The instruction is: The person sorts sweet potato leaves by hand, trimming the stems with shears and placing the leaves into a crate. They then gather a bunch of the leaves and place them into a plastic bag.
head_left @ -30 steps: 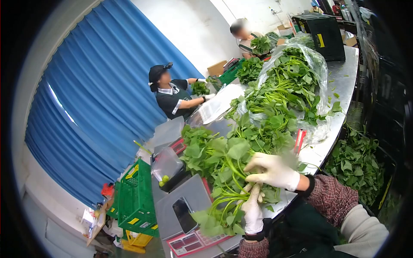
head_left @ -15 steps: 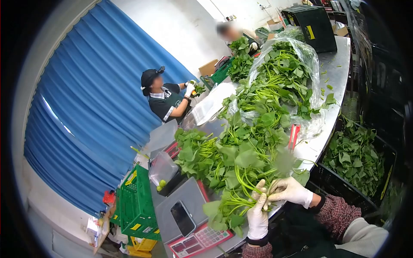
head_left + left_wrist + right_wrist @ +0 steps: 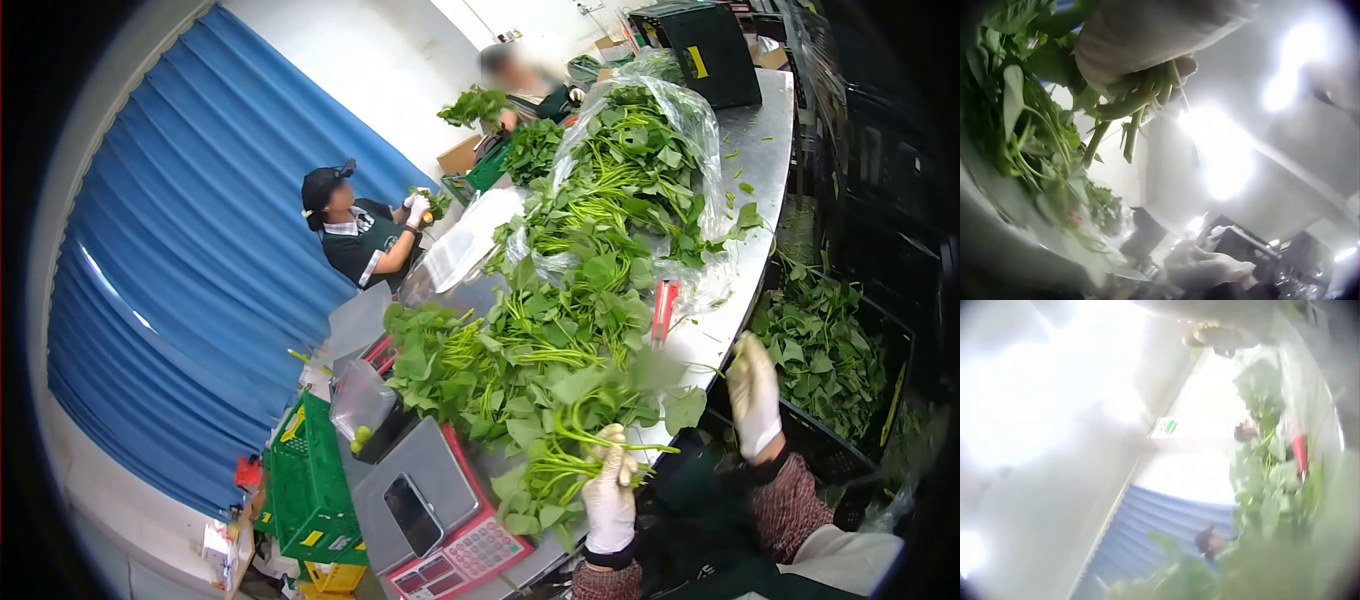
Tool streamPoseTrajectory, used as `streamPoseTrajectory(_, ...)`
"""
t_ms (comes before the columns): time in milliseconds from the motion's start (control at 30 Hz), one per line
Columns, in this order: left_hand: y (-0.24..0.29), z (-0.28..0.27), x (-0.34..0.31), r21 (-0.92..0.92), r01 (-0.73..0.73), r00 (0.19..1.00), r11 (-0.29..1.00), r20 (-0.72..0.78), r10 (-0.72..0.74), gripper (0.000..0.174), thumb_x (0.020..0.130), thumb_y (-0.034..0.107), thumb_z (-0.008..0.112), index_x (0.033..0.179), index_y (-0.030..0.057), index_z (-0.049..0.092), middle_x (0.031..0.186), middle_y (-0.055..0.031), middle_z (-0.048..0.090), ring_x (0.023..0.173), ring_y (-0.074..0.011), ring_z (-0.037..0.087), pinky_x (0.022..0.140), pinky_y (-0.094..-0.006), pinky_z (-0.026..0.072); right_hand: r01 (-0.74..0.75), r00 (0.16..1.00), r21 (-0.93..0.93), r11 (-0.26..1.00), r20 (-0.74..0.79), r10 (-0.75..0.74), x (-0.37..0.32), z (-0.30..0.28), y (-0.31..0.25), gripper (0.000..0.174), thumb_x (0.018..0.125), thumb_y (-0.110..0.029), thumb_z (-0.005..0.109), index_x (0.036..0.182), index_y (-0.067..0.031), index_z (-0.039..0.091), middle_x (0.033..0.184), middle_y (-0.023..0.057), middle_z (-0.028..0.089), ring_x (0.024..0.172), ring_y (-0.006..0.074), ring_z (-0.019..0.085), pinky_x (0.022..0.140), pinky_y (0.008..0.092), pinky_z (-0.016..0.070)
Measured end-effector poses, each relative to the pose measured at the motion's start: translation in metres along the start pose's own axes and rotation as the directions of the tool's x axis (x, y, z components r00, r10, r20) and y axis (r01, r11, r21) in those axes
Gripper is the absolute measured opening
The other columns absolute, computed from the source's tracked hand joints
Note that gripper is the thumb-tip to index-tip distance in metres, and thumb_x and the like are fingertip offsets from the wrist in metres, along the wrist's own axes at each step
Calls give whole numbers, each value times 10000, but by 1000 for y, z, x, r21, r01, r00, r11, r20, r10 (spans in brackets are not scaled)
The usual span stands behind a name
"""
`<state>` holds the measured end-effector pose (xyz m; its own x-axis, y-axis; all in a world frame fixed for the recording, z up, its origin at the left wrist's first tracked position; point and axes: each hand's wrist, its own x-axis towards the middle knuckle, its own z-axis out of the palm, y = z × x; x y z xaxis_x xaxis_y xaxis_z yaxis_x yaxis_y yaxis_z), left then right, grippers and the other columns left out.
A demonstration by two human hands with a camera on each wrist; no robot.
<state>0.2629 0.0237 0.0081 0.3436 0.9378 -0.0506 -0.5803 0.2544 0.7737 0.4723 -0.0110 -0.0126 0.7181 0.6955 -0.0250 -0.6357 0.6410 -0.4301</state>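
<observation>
1. Head view, lower centre: left hand (image 3: 610, 510) grips a leafy bunch (image 3: 565, 466), fingers curled round its stems, so one bunch looks at least partly gathered!
2. Plenty left, I'd judge: loose greens (image 3: 610, 215) spread from centre to upper right across the tabletop (image 3: 755, 150).
3. Lower right, the right hand (image 3: 757, 400) is raised beside the tabletop; blur, can't tell its grip.
4. Lower left, a phone (image 3: 413, 513) occupies the scale's platform (image 3: 452, 478); clear plastic (image 3: 708, 130) borders the greens.
</observation>
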Motion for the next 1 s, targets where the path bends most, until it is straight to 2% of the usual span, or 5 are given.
streamPoseTrajectory(100,8,-2,4,36,-42,998,998,-47,43,300,861,89,639,1114,-48,556,932,-28,599,561,-41,443,548,-176,387,66,994,117,991,-97,-55,26,-8,-24,418,953,-351,496,1175,2,527,1141,72,548,817,72,557,654,167,461)
streamPoseTrajectory(233,5,4,3,310,17,997,951,-74,6,359,834,53,661,1163,-39,549,905,-42,621,580,-30,473,518,-146,381,280,859,-830,483,441,259,-30,38,-7,198,743,-57,690,941,-61,696,862,37,671,759,135,610,716,269,492)
streamPoseTrajectory(700,-10,-1,-9,353,-232,955,906,-92,281,171,833,62,654,985,-13,631,837,-33,627,548,-35,466,493,-164,355,501,674,-649,572,708,213,-48,30,44,134,707,-92,749,755,-33,638,747,72,632,685,188,605,635,291,466)
streamPoseTrajectory(900,30,-3,-4,213,-489,760,846,-371,533,188,937,166,535,1050,16,524,934,-72,584,704,-135,543,758,-314,495,255,963,-430,866,30,-269,-3,53,10,98,847,-101,606,898,-19,621,914,31,638,771,93,535,752,254,445)
streamPoseTrajectory(1000,32,-2,-14,-82,-363,909,928,-251,333,199,940,195,535,1079,60,487,858,-56,560,694,-115,501,757,-322,462,681,668,-660,317,737,101,8,49,36,267,818,-223,640,1018,-46,633,1019,69,637,887,195,567,785,318,454)
